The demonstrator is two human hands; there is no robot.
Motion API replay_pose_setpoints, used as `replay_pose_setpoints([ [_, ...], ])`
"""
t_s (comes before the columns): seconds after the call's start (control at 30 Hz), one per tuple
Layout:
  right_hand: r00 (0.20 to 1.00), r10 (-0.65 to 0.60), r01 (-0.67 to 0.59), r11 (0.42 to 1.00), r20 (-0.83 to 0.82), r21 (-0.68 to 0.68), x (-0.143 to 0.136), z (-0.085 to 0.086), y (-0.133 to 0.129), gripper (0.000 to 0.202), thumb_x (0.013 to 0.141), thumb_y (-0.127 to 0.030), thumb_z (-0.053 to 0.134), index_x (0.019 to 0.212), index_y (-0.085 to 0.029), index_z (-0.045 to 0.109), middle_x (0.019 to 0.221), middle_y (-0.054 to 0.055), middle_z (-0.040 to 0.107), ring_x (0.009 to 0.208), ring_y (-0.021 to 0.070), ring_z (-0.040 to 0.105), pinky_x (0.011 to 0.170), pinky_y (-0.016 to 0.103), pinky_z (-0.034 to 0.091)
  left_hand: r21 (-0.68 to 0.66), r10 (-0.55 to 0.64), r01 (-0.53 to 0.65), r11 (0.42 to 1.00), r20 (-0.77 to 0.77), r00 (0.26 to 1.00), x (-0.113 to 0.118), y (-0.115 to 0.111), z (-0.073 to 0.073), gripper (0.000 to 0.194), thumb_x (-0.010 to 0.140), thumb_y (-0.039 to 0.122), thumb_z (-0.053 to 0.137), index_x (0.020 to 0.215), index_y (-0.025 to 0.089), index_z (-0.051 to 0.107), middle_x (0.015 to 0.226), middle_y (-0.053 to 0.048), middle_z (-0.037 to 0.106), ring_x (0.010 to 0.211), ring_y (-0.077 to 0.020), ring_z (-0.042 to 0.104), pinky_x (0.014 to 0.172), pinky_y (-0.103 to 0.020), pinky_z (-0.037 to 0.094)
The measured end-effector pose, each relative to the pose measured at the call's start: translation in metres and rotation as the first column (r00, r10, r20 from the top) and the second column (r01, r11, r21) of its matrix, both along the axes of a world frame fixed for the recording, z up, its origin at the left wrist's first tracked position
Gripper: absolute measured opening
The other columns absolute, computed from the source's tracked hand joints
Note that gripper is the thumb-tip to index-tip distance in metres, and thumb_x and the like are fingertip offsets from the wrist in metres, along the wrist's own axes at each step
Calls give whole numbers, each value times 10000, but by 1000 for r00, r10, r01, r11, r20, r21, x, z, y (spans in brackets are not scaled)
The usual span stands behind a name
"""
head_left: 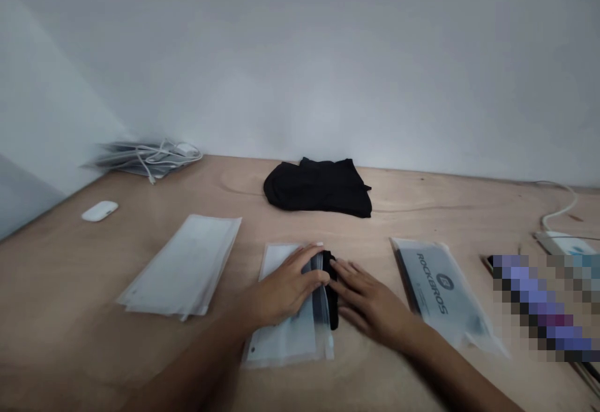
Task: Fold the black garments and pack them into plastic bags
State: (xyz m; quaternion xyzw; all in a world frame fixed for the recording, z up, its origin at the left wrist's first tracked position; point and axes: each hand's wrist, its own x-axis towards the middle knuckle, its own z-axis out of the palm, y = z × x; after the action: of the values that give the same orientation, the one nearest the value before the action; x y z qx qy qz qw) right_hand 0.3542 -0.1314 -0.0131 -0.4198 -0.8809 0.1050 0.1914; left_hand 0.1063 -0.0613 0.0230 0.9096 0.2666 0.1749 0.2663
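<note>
left hand (290, 287) over clear bag (284, 342), perhaps steadying it; can't tell its grip. right hand (372, 302) unclenched, fingertips against black cloth (334, 313), seemingly bracing it.

Lower centre: black cloth (334, 315), translucent white bag (284, 340). Lower right: grey pouch (462, 299), dark lettering (432, 284). Table (60, 312): brown, grained. Wall (319, 55): grey.
</note>
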Motion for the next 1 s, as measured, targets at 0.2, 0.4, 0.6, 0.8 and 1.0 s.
replay_pose_setpoints([
  [0.2, 994, 111, -111, 994, -9, 8, -41, -9, 17, 246, 958, -219, 547, 1136, -179, 712, 1322, 133, 666, 1380, 311, 491, 1162, 526, 402, 112, -82, 86, 990, -34, 996, 6, -2, 0, 238, 961, 119, 523, 1071, 252, 685, 1573, -66, 441, 1480, -313, 345, 1185, -577, 324],
  [0.4, 977, -7, 3, 1000, -214, -16, -31, 2, 10, 337, 998, -209, 477, 1301, -177, 621, 1443, 152, 567, 1371, 259, 513, 1094, 445, 500, 140, -28, 35, 990, -54, 998, -1, -2, 4, 221, 1021, 181, 464, 1065, 223, 677, 1567, -92, 428, 1476, -307, 343, 1195, -542, 321],
  [0.6, 959, 257, -267, 961, -123, -73, -29, 4, 0, 280, 1006, -171, 477, 1156, -257, 697, 1235, 43, 715, 1260, 204, 606, 1183, 468, 388, 149, -62, 77, 986, -106, 992, 4, -2, 0, 248, 971, 112, 497, 1101, 234, 669, 1562, -96, 427, 1472, -330, 345, 1179, -565, 334],
  [0.8, 965, 214, -223, 974, -150, -42, -39, 7, 3, 277, 983, -147, 472, 1115, -191, 712, 1169, 92, 725, 1200, 225, 635, 1097, 427, 488, 198, -15, 38, 979, -116, 993, -3, -10, 12, 270, 1017, 213, 503, 1248, 257, 637, 1589, -121, 393, 1482, -359, 329, 1168, -598, 337],
  [1.0, 981, 161, -161, 987, -106, 12, -18, 10, -20, 377, 959, -94, 491, 1303, -165, 628, 1429, 119, 602, 1429, 243, 442, 1196, 488, 364, 172, 2, 21, 985, -136, 991, -22, -71, 8, 805, 829, 432, 781, 1523, 280, 401, 1690, -119, 166, 1510, -433, 223, 1170, -667, 302],
])
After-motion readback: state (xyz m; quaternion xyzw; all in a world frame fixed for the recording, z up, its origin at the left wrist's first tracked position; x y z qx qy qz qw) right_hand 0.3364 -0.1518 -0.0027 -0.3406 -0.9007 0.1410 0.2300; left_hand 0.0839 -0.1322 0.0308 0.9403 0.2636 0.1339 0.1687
